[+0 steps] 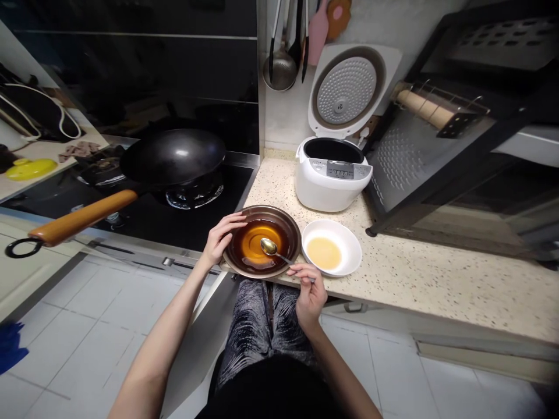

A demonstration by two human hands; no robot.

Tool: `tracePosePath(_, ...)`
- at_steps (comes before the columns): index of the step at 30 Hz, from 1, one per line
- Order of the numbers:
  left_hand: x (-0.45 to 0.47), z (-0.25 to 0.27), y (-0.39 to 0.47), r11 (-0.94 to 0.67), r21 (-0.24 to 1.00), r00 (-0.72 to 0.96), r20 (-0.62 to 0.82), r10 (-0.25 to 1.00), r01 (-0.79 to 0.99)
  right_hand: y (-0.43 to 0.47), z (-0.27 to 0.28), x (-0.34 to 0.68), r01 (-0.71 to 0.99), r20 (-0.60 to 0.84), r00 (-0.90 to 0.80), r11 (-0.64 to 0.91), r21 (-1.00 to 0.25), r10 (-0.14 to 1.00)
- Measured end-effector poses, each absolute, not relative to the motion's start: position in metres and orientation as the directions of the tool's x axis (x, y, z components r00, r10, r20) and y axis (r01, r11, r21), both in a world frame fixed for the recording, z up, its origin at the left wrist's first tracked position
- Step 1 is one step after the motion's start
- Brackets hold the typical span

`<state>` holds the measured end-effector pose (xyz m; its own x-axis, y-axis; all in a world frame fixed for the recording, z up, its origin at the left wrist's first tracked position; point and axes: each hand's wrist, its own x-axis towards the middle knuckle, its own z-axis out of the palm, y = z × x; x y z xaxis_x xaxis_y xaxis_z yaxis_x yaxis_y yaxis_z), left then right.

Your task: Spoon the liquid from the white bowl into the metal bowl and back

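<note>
A wide metal bowl (293,226) of amber-brown liquid stands at the counter's front edge. On its left rim rests my left hand (219,238), with the fingers and thumb closed over the edge to steady it. My right hand (311,291) is pinched round the handle of a metal spoon (269,247). The spoon's bowl is over the liquid near the middle; whether it touches the surface I cannot tell. Just right of the metal bowl sits a white bowl (351,249) with a shallow pool of pale yellow liquid.
Behind the bowls is a white rice cooker (334,189) with its lid raised. A black wok (174,154) sits on the stove at left, its wooden handle jutting forward. Utensils (282,70) hang on the wall. A black rack (410,169) stands at right.
</note>
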<state>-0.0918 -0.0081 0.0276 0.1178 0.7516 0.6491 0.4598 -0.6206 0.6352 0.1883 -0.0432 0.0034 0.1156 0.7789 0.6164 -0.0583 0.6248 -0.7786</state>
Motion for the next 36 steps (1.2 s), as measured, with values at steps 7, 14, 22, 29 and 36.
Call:
tracePosePath(7,-0.092,0.027,-0.008,-0.626,0.629,0.124,0.653,0.747,0.461,-0.044,0.007,0.191,-0.01,0.622,0.137,0.629,-0.778,0.771)
tracePosePath(14,-0.092,0.027,-0.008,-0.624,0.635,0.116,0.653,0.749,0.455,-0.042,0.018,0.202,-0.024,0.606,0.198,0.621,-0.783,0.771)
tracePosePath(22,-0.092,0.028,-0.009,-0.614,0.639,0.122,0.64,0.759,0.464,-0.038,0.031,0.228,-0.051,0.562,0.338,0.611,-0.79,0.755)
tracePosePath(29,-0.094,0.025,-0.009,-0.618,0.638,0.128,0.641,0.757,0.459,-0.03,0.03,0.248,0.039,0.58,0.421,0.624,-0.78,0.698)
tracePosePath(36,-0.094,0.025,-0.008,-0.621,0.636,0.122,0.648,0.752,0.458,-0.029,0.024,0.26,0.255,0.711,0.346,0.667,-0.699,0.612)
